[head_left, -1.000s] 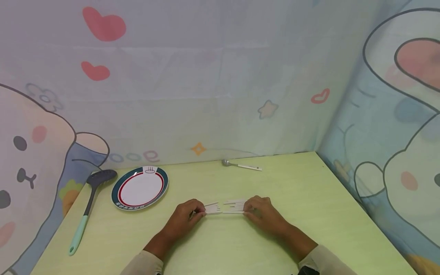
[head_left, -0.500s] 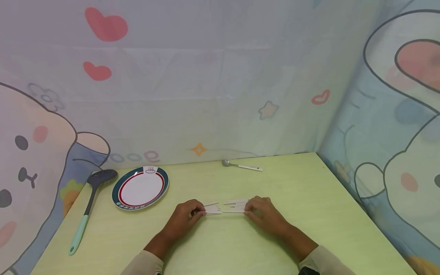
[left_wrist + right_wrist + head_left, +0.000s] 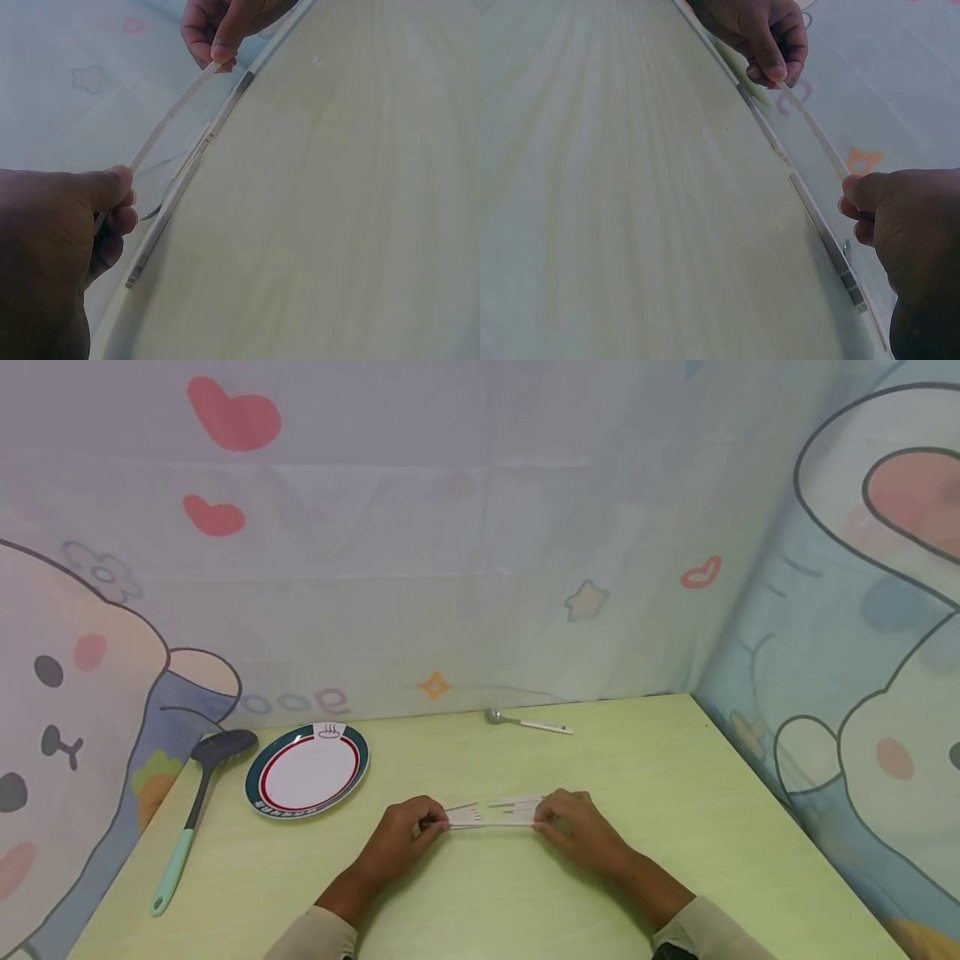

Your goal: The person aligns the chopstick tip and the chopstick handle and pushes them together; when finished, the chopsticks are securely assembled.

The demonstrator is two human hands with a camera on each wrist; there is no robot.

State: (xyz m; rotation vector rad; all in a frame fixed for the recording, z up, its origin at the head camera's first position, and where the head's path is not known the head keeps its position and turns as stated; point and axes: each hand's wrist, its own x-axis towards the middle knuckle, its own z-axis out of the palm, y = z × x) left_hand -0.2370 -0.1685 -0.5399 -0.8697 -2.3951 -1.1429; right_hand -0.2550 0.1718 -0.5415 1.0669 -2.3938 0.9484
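Note:
My left hand (image 3: 403, 837) pinches thin white strips (image 3: 465, 817) between thumb and fingers. Opposite it, my right hand (image 3: 581, 833) pinches more white strips (image 3: 517, 811). The inner ends form uneven, stepped rows that face each other, with a narrow gap between most of them. Along the near side, the strips meet in one line from hand to hand. In the left wrist view this line (image 3: 154, 139) runs from thumb to thumb above the table, with a small break near its middle. Fingers hide the outer ends. I cannot tell what the strips belong to.
A white plate (image 3: 309, 773) with a dark green and red rim lies at the back left. Left of it is a black slotted turner (image 3: 198, 797) with a mint handle. Near the back edge of the pale table (image 3: 675, 793) lies a small spoon (image 3: 525, 722).

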